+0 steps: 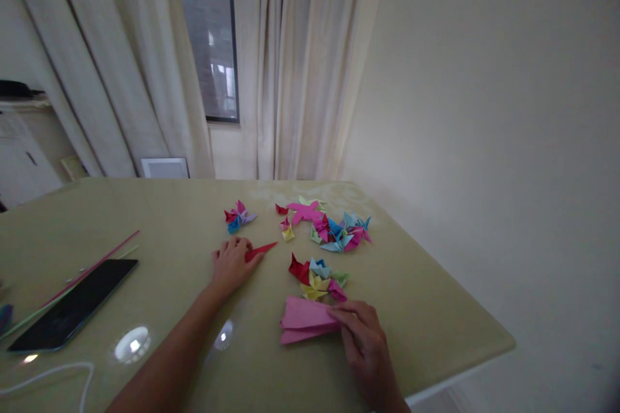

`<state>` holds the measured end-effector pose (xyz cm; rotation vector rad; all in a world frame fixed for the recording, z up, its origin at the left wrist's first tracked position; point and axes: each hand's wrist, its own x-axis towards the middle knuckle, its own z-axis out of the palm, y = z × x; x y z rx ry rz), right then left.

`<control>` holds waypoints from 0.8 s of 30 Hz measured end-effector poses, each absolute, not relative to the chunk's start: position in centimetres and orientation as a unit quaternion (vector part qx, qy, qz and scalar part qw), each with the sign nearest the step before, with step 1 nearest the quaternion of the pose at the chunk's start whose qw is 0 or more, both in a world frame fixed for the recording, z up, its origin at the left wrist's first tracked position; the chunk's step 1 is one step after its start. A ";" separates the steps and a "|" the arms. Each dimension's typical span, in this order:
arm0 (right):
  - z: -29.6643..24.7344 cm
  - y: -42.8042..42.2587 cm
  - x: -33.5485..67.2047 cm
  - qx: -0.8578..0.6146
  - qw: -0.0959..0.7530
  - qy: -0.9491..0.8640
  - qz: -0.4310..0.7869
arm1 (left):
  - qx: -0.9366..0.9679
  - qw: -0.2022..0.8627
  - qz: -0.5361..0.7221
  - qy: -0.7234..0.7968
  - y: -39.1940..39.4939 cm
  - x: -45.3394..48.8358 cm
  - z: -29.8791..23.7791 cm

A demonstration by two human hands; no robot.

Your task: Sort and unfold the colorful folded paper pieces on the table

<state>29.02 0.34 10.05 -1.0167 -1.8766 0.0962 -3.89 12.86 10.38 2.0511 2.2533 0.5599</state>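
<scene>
On the table, my left hand point(233, 262) has its thumb and fingers closed on a pointed piece of red folded paper point(264, 249), whose near end the hand hides. My right hand point(365, 339) pinches the right end of a pink folded paper point(307, 317), which lies low over the tabletop with its layers fanned at the left. Just beyond it sits a small cluster of origami pieces, among them a red one point(299, 268) and a yellow one point(314, 286). Another small group, with a blue origami piece point(234, 226), lies past my left hand.
A larger heap of colourful origami point(339, 235) and a flat pink paper shape point(305, 211) lie farther back. At left are a black phone or tablet point(72, 306), thin pink and green sticks point(92, 266) and a white cable point(53, 369). A wall point(484, 142) borders the table's right.
</scene>
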 end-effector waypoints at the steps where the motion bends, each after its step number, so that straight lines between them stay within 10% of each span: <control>1: 10.0 0.4 29.1 -0.422 0.483 -0.766 0.039 | 0.668 0.025 0.174 0.723 12.9 -3.8 10.3; 24: 9.6 1.0 28.9 -0.477 0.522 -0.707 -0.018 | 0.714 -0.034 0.144 0.684 12.5 -1.9 11.3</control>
